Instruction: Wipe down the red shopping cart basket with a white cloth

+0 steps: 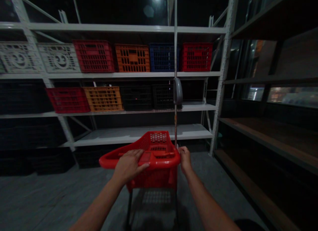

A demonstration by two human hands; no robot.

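A red plastic shopping cart [152, 178] stands in front of me on dark legs. My left hand [129, 163] lies over its handle [159, 163], fingers bent over the far side and thumb along the near edge. At the cart's right corner, my right hand [185, 158] is closed with curled fingers at the lower end of an upright metal pole [175, 125]. The grip itself is partly hidden. A grey oval fitting [178, 91] sits midway up the pole. Inside the basket, the visible part shows a perforated back wall and a folding flap.
White metal shelving [124, 75] spans the back, bearing red, orange, blue, white and black crates such as an orange crate [132, 58]. Dark shelves with wooden boards [268, 128] run along the right. Grey concrete floor [74, 194] surrounds the cart.
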